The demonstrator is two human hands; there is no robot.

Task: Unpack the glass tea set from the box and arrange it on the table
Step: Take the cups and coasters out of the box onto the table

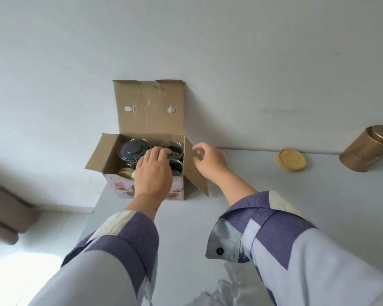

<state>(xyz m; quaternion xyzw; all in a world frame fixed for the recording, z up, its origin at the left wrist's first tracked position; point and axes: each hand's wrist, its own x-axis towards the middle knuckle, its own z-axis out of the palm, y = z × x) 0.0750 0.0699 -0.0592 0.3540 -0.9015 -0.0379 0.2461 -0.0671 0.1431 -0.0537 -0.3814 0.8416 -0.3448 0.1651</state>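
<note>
An open cardboard box (150, 107) stands at the table's far left corner against the wall, its lid flap upright. Inside it I see a glass teapot with a dark lid (133, 149), glass cups (174, 146) and wooden coasters (125, 173). My left hand (153, 171) reaches down into the box over the cups, fingers bent; whether it grips one is hidden. Beside the box's right side flap (194, 171) my right hand (208, 161) hovers with fingers apart and nothing in it.
A round wooden coaster (291, 160) lies on the white table (274, 206) near the wall. A gold tin can (368, 149) stands at the far right. Crumpled clear plastic (230, 288) lies at the table's near edge. The table's left edge drops off beside the box.
</note>
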